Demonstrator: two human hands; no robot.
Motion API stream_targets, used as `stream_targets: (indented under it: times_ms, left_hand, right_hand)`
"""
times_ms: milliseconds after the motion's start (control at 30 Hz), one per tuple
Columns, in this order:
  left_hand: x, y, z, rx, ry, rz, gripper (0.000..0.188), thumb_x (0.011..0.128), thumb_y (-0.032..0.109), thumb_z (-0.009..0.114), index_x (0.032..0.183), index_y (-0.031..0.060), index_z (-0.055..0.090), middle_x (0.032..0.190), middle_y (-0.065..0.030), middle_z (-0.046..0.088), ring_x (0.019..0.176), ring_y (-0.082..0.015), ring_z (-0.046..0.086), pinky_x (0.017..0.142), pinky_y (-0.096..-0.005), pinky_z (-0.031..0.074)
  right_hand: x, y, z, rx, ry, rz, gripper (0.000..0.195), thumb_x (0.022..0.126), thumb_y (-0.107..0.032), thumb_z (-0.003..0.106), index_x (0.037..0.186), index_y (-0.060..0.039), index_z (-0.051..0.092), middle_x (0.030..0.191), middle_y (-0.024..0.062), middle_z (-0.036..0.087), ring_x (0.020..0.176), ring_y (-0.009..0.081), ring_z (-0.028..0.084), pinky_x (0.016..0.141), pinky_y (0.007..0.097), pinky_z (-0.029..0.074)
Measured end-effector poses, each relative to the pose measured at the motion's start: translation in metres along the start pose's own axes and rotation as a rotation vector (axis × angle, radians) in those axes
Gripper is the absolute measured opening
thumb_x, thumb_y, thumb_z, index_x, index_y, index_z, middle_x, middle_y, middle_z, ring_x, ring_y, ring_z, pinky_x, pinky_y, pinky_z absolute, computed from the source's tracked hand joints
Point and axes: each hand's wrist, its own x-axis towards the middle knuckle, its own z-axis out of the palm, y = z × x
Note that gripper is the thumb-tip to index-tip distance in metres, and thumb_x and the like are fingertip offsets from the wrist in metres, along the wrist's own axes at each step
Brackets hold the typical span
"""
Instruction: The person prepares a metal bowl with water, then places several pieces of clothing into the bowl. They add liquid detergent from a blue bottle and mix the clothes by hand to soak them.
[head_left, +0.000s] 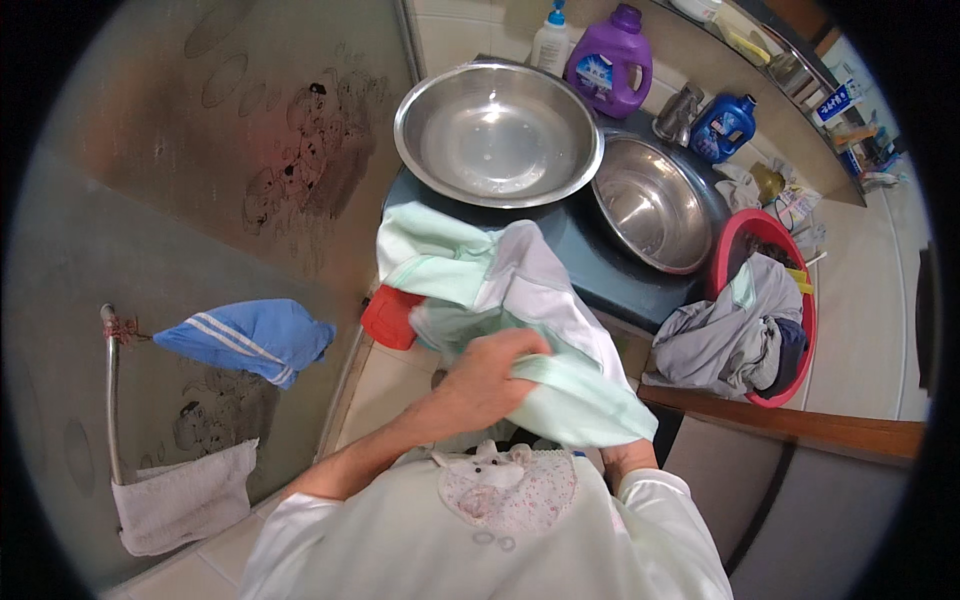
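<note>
A mint-green, white and grey garment (525, 270) is spread in front of me, partly over the edge of the dark countertop. My left hand (491, 375) pinches its mint-green fabric near the middle. My right hand is hidden beneath or inside the garment; only the wrist shows, below the cloth's lower right corner, so its fingers cannot be judged. Just beyond the garment a large stainless steel basin (499, 135) rests on the counter. To its right lies a smaller steel basin (652, 204), tilted, below the faucet (679, 112).
A red tub (806, 360) at the right holds grey and dark clothes (731, 330). Behind the basins stand a purple detergent bottle (615, 64), a white pump bottle (551, 45) and a blue bottle (724, 127). A blue cloth (247, 337) and a white towel (191, 499) hang by the glass panel.
</note>
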Motion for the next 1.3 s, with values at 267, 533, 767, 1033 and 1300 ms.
stream_targets:
  times_ms: [267,533,767,1033,1300]
  left_hand:
    - [0.015,-0.046,0.008,0.04,0.308,-0.16,0.034,0.07,0.002,0.059,0.102,0.0009,0.049,0.089,-0.0103,0.056,0.079,-0.0203,0.053,0.072,-0.0312,0.043]
    - [0.012,-0.054,0.018,-0.2,0.068,-0.042,0.016,0.069,-0.002,0.053,0.084,0.0002,0.053,0.077,-0.0053,0.056,0.075,-0.0126,0.053,0.07,-0.0272,0.044]
    - [-0.007,-0.086,0.005,-0.072,0.381,-0.257,0.041,0.07,0.004,0.06,0.111,-0.0016,0.053,0.107,-0.0124,0.053,0.083,-0.0222,0.056,0.076,-0.0321,0.046]
    - [0.008,-0.071,0.009,-0.227,0.09,-0.099,0.027,0.076,-0.001,0.053,0.102,-0.0021,0.06,0.094,-0.0095,0.062,0.092,-0.0175,0.058,0.083,-0.0278,0.044]
    - [0.011,-0.02,0.008,-0.558,-0.267,-0.104,0.031,0.075,-0.003,0.055,0.106,-0.0027,0.059,0.098,-0.0034,0.063,0.095,-0.0088,0.054,0.083,-0.0239,0.042]
  right_hand:
    - [-0.001,-0.012,-0.01,0.003,-0.003,0.032,0.041,0.089,-0.022,0.052,0.124,-0.0026,0.042,0.114,0.0093,0.052,0.104,0.0154,0.05,0.089,0.0257,0.04]
    - [0.009,-0.016,-0.014,0.038,-0.03,0.051,0.046,0.09,-0.025,0.052,0.129,-0.0031,0.038,0.118,0.0102,0.05,0.106,0.0154,0.049,0.089,0.0247,0.039]
    - [0.013,-0.036,-0.014,-0.118,-0.199,0.047,0.051,0.09,-0.027,0.052,0.133,-0.0035,0.035,0.121,0.011,0.048,0.108,0.0154,0.047,0.09,0.0238,0.038]
    - [-0.003,-0.043,-0.025,0.129,-0.028,0.159,0.029,0.09,-0.017,0.048,0.113,-0.0009,0.054,0.106,0.0093,0.056,0.095,0.0177,0.053,0.083,0.026,0.041]
    - [0.04,-0.019,-0.016,0.27,0.021,0.238,0.041,0.089,-0.023,0.053,0.123,-0.0013,0.045,0.121,0.0138,0.05,0.11,0.027,0.051,0.094,0.0386,0.043]
